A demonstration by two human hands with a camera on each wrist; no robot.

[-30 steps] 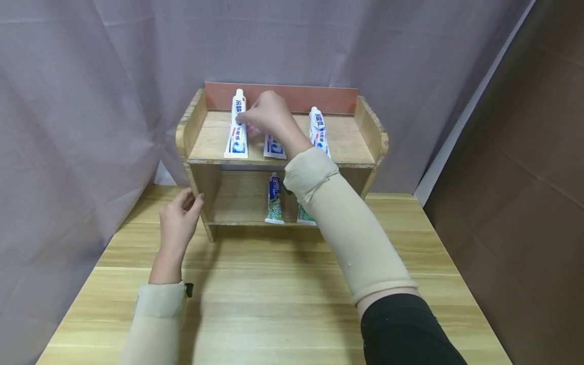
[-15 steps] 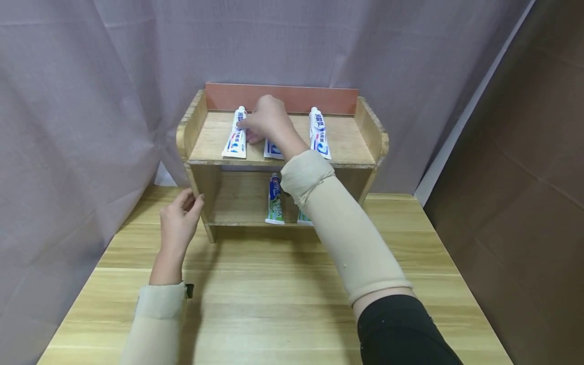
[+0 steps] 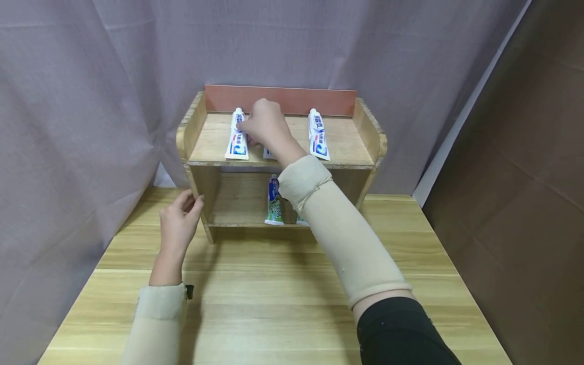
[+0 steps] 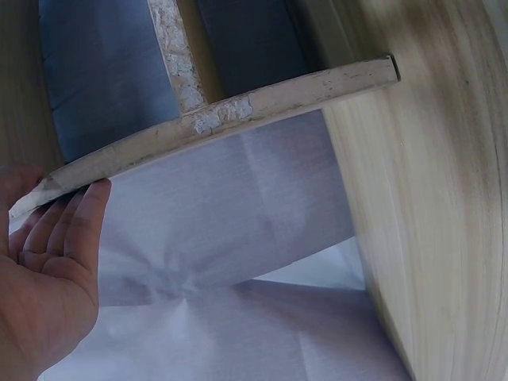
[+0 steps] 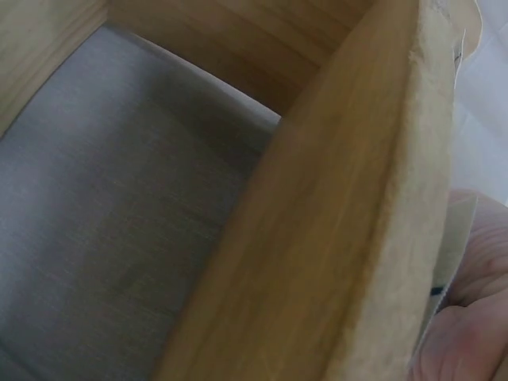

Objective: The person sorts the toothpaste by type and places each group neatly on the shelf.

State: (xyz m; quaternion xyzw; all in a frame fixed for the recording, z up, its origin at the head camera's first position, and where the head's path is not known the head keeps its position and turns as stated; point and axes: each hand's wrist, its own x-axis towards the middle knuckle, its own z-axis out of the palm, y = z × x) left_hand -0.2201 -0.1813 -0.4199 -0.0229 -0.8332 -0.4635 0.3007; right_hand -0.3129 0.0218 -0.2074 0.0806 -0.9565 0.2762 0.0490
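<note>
A white and blue toothpaste tube [image 3: 237, 144] lies cap to the back at the left of the upper board of a small wooden shelf [image 3: 351, 147]. My right hand [image 3: 270, 123] pinches its right edge. In the right wrist view, part of the right hand [image 5: 468, 325] shows beyond the board. Another white tube [image 3: 268, 154] is mostly hidden under that hand, and a third white tube [image 3: 318, 134] lies to the right. My left hand [image 3: 177, 223] grips the shelf's left side panel [image 4: 286, 95], thumb on one face and fingers [image 4: 83, 222] on the other.
On the lower board lie a blue and green tube [image 3: 274, 203] and a second green one [image 3: 301, 221], mostly covered by the right sleeve. A reddish back strip [image 3: 315, 101] edges the upper board. Grey curtain [image 3: 91, 101] hangs behind; the wooden table [image 3: 264, 304] spreads in front.
The tube in my right hand has come down, its cap end dropping toward the upper board. The right hand has lowered slightly with it. My left hand has stayed on the side panel.
</note>
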